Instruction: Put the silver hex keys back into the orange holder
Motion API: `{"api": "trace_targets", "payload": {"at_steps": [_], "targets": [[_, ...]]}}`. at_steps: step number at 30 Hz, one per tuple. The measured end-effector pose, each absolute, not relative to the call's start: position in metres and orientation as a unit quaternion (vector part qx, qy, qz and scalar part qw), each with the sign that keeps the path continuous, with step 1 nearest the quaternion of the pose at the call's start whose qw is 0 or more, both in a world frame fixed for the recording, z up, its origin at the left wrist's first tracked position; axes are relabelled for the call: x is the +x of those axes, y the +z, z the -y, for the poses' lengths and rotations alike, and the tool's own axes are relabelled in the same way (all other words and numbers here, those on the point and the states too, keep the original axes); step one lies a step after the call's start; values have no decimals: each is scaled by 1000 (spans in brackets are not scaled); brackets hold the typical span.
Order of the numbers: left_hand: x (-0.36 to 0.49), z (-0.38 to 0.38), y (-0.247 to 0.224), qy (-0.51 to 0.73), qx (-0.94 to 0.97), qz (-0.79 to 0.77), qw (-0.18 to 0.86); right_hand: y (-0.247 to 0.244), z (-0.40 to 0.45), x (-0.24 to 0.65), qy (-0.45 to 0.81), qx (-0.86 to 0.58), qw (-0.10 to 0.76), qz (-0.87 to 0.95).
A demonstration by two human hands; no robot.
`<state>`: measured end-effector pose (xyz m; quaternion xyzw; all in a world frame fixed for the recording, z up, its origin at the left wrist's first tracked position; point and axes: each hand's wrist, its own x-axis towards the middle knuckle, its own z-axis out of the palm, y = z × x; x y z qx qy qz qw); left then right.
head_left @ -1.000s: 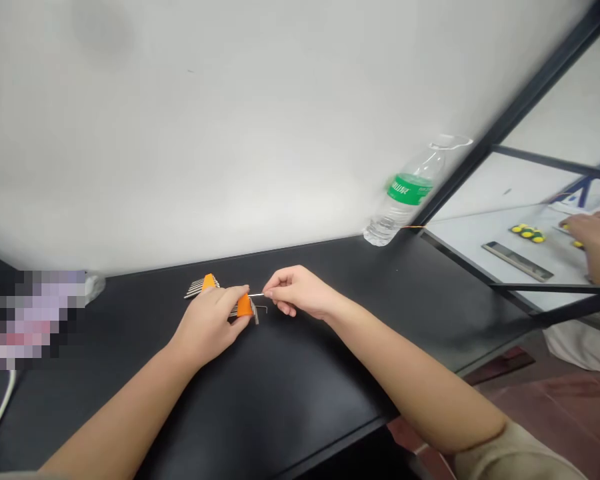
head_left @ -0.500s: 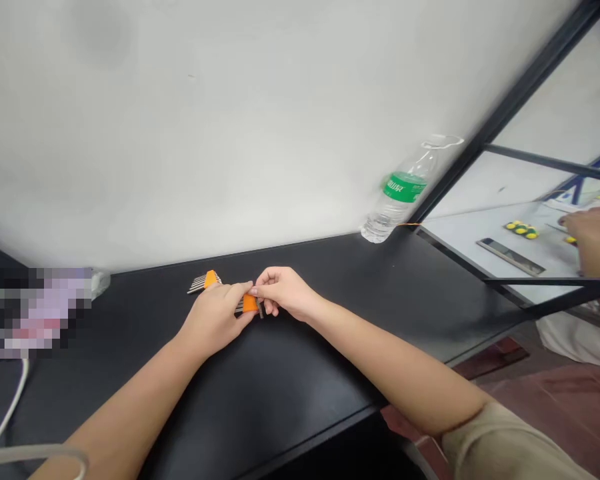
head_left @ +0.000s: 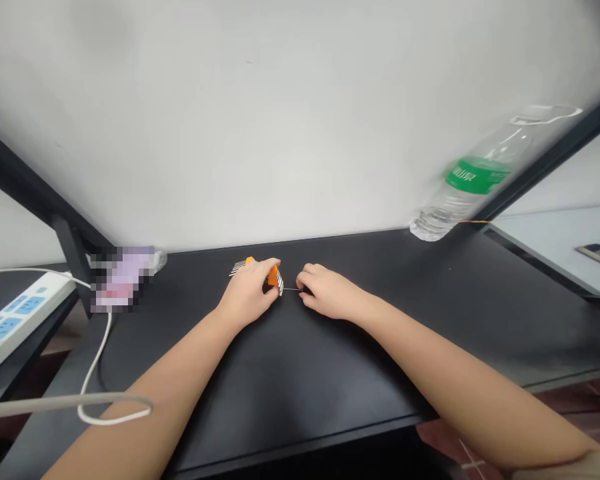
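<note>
My left hand (head_left: 247,290) is closed around an orange holder (head_left: 273,275) with several short metal rods sticking out at both ends; it looks like a hex key set. The palm and fingers cover its middle. To the right, my right hand (head_left: 330,291) pinches a thin metal rod (head_left: 292,289), seen as a fine line between the holder's right end and my fingertips. The rod's far end is hidden in the fingers. Both hands are low over the black table (head_left: 300,373).
A clear water bottle (head_left: 475,177) with a green label stands at the back right by the wall. At the left are a blurred purple packet (head_left: 125,277), a white power strip (head_left: 25,313) and a white cable (head_left: 97,360). Black frame bars (head_left: 73,243) flank the table.
My right hand has moved away from the holder to the right, and a thin rod shows across the gap. The left hand keeps its hold. The view has turned left.
</note>
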<state>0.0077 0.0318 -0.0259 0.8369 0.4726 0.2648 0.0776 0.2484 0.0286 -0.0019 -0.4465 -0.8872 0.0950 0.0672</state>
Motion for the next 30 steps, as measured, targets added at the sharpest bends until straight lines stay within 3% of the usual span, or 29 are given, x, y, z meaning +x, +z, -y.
{"api": "trace_targets", "payload": {"at_steps": [4,9,12,18,30], "targets": [[7,-32,-31,273,842,-456,97,-1,-24,246,38,-478,-4,877],[7,-32,-33,273,842,-450,116,4,-24,254,50,-506,6,861],[7,-32,-33,278,845,-441,122,6,-27,258,116,-508,57,851],[7,-33,-35,274,861,-412,117,9,-27,256,347,-461,261,774],[11,-31,-38,278,870,-396,97,5,-27,255,451,-442,326,703]]}}
